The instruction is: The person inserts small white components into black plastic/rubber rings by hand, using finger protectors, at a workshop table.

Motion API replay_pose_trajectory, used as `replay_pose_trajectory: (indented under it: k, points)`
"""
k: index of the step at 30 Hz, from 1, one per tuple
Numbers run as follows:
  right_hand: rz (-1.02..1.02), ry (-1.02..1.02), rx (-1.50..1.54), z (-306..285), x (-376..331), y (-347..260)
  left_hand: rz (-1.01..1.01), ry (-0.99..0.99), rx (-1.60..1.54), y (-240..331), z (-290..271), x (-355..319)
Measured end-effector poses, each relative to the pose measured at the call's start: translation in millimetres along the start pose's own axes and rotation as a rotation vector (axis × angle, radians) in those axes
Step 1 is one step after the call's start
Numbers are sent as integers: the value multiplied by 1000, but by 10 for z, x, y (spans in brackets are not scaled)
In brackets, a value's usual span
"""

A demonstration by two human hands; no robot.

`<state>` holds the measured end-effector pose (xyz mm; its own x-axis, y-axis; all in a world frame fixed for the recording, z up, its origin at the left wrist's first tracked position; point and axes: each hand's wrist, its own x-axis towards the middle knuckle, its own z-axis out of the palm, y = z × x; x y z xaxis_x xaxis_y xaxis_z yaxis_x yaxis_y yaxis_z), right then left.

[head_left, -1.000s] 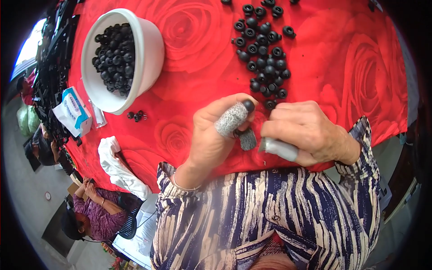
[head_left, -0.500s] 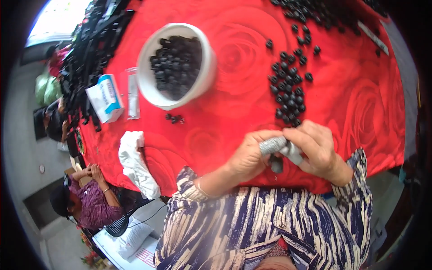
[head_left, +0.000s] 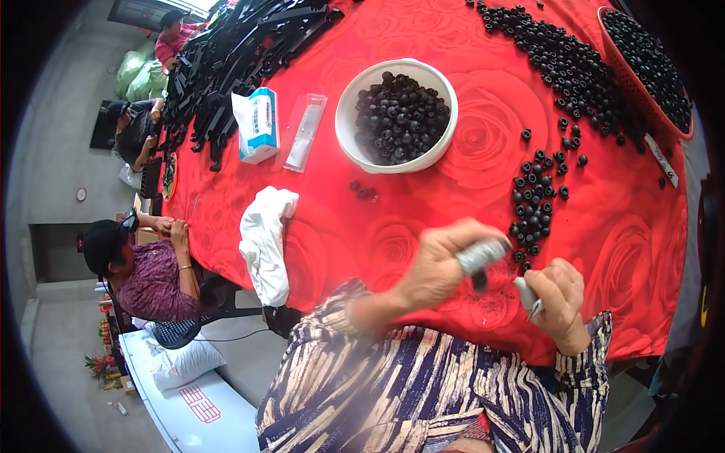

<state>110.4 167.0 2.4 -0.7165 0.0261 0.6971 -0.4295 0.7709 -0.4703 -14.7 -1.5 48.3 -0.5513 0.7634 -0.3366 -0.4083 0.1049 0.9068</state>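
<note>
My left hand [head_left: 438, 268] is raised over the near edge of the red cloth, blurred by motion. Grey wrapping covers one of its fingers, and a small black part [head_left: 479, 281] shows at its bent fingers. To the right, my right hand [head_left: 557, 298] is curled closed, apart from the left. Pale grey material shows at its thumb side; whatever is inside the fist is hidden. Just beyond both hands lies a loose group of small round black parts with holes [head_left: 535, 200]. A white bowl [head_left: 451, 128] full of similar parts stands farther left.
A larger heap of black parts [head_left: 563, 64] lies at far right, beside a red basket [head_left: 686, 130]. Left are a white cloth [head_left: 263, 249], a tissue pack [head_left: 260, 124], a clear packet [head_left: 306, 136] and long black strips [head_left: 234, 68]. A co-worker in purple [head_left: 155, 279] sits at left.
My hands were together and have separated, the right one moving rightward and down. The view has shifted, so the bowl sits farther right and the basket shows.
</note>
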Motion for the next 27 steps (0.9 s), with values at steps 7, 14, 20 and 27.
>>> replay_pose_trajectory:
  k: [7, 14, 20, 27]
  points:
    - [75, -3, 12, 1, 17, 31, 723, 596, 852, 569, -823, 357]
    - [107, 1, -30, -65, 5, 76, 1121, 490, 1227, 480, -555, 440]
    - [117, 38, -43, -68, 43, 126, 866, -31, 1267, -482, 108, 252]
    - [142, 2, -38, -97, 32, 134, 884, 19, 1355, -629, 98, 429]
